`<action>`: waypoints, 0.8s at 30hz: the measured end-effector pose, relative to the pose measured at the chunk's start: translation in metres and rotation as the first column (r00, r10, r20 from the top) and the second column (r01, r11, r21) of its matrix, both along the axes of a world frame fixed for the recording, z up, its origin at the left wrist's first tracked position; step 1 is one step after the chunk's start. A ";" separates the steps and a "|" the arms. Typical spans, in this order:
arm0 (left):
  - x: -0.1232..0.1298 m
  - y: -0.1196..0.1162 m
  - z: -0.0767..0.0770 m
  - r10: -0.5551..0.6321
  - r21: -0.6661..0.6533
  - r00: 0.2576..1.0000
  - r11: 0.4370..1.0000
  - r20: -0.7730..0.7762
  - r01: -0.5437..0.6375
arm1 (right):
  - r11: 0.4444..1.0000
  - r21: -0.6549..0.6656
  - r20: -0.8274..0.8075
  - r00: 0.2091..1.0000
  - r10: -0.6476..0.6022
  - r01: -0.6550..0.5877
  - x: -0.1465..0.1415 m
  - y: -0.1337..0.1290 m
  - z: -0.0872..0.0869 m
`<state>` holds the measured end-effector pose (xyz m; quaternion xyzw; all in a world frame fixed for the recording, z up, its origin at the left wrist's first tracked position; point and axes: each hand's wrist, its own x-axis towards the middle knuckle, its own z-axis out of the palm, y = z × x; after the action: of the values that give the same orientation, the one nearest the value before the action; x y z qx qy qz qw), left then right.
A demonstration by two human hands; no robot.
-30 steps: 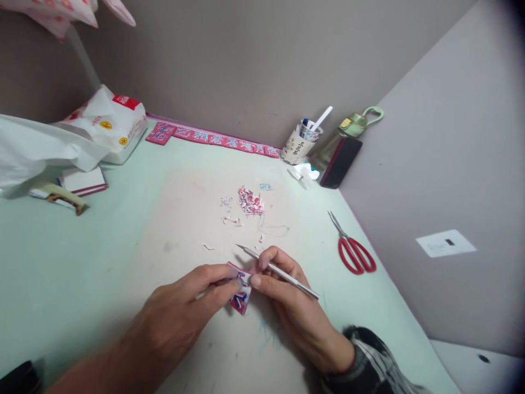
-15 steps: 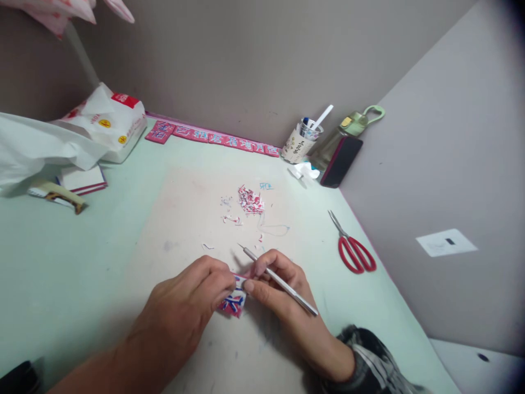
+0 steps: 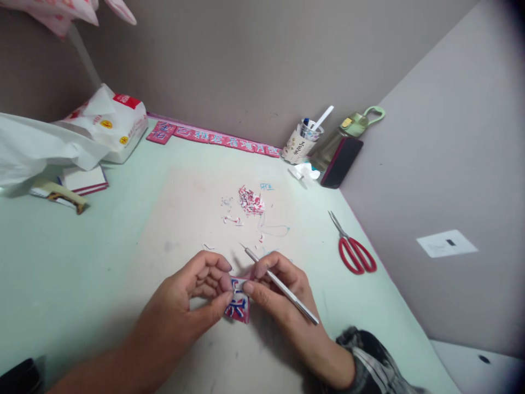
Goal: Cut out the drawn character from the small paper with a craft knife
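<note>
Pinching a small pink card [image 3: 238, 307] between them, the left hand [image 3: 192, 295] grips its left edge with thumb and fingertips while the right hand [image 3: 283, 295] nips the top, a knife [image 3: 279, 284] lying along its fingers, tip toward 11 o'clock, seemingly parked clear of the card; scraps [image 3: 250, 201] lie at 12, scissors [image 3: 353, 249] at 2

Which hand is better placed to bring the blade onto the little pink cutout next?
Right, probably. The right hand already holds the craft knife, its tip pointing up and away just above the pink cutout. The left hand pinches the cutout's edge, so it looks better suited to steadying it.
</note>
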<state>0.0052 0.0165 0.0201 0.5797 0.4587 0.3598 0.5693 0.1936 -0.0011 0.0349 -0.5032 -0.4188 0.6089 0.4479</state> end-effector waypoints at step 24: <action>-0.015 0.009 -0.015 -0.014 0.006 0.990 1.000 -0.140 0.015 | 1.000 0.014 -0.130 0.991 -0.009 0.011 0.003 0.005 -0.009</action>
<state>-0.0102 0.0252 0.0053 0.6090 0.4920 0.3156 0.5362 0.1964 0.0037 0.0260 -0.4614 -0.3907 0.6350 0.4808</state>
